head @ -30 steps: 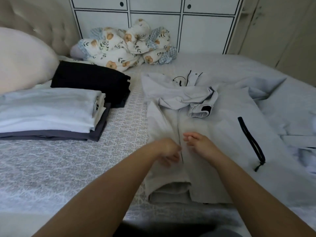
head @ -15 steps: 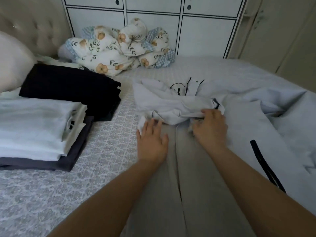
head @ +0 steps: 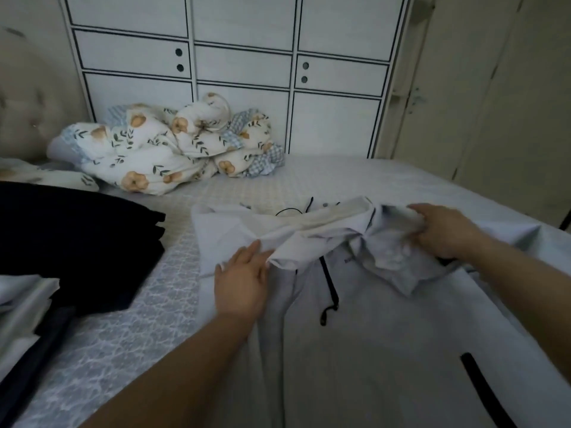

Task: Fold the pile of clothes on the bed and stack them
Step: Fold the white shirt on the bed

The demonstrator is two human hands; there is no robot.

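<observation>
A light grey hooded jacket with black zips and drawstrings lies spread on the bed, its hood end far from me. My left hand lies flat on the jacket's left shoulder with straight fingers. My right hand grips a bunched fold of the hood or sleeve fabric at the upper right. Folded clothes are stacked at the left: a black pile and a white and dark pile at the frame's edge.
A crumpled floral duvet sits at the bed's far side against a white wardrobe. A padded headboard stands at the left. The patterned bedsheet shows between the jacket and the stacks.
Both hands moved from the jacket's near hem up to its hood end. My right hand took hold of the bunched fabric and drew it rightward; my left hand flattened onto the left shoulder.
</observation>
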